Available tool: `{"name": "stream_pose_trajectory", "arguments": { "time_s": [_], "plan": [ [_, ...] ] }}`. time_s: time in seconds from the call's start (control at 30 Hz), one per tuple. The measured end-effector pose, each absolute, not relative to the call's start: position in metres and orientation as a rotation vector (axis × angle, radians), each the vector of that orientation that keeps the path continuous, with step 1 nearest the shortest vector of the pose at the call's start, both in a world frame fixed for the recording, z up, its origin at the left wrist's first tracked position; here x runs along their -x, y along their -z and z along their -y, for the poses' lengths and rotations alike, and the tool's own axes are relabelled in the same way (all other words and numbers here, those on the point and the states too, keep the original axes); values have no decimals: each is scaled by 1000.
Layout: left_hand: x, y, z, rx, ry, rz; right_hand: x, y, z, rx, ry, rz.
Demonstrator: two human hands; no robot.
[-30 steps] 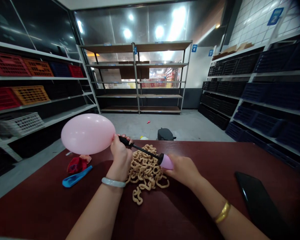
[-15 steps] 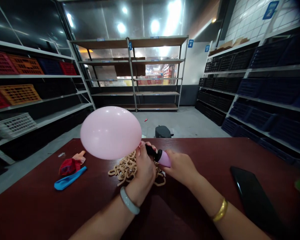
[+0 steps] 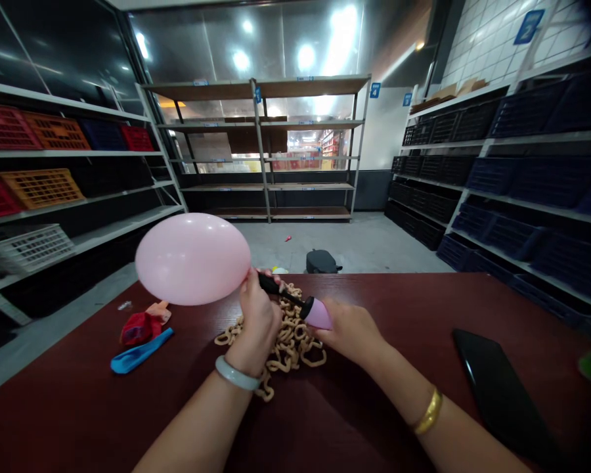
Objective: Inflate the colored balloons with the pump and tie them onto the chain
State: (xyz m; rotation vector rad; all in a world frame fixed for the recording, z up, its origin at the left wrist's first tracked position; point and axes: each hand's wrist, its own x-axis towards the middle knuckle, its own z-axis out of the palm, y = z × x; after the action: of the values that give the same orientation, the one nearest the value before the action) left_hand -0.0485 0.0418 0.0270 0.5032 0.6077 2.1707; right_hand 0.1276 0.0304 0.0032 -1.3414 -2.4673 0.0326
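A large pink balloon [image 3: 193, 259], blown up round, sits on the nozzle end of a hand pump [image 3: 319, 313]. My left hand [image 3: 259, 303] is closed where the balloon's neck meets the pump's black end; the neck itself is mostly hidden by the fingers. Around the pump's pink-purple body my right hand [image 3: 352, 330] is wrapped. Between the hands a thin dark rod of the pump shows. Under them lies a heap of tan chain links [image 3: 290, 341] on the dark red table [image 3: 167, 420].
Left on the table are a flat blue balloon [image 3: 142, 351], a red balloon [image 3: 140, 328] and a peach one [image 3: 159, 312]. A black phone-like slab [image 3: 502, 391] lies at right. Beyond the table, a dark bag-like object [image 3: 322, 261] rests on the floor, with crate shelves [image 3: 423, 141] around.
My left hand has moved left with the balloon and the pump's black end. The pump is drawn out longer, baring its rod. My right hand has barely moved.
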Motion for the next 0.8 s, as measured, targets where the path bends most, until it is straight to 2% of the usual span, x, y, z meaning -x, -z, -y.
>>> {"name": "stream_pose_trajectory", "arguments": {
  "time_s": [0.2, 0.33, 0.8],
  "plan": [
    [109, -38, -51, -350, -2304, -692, -125, 3, -30, 1302, -23, 2490],
    [116, -38, -52, -340, -2335, -681, -128, 5, -31, 1286, 4, 2499],
    [8, -6, -35, -516, -2065, -551, -135, -6, -33, 1414, 1, 2484]
  ]
}}
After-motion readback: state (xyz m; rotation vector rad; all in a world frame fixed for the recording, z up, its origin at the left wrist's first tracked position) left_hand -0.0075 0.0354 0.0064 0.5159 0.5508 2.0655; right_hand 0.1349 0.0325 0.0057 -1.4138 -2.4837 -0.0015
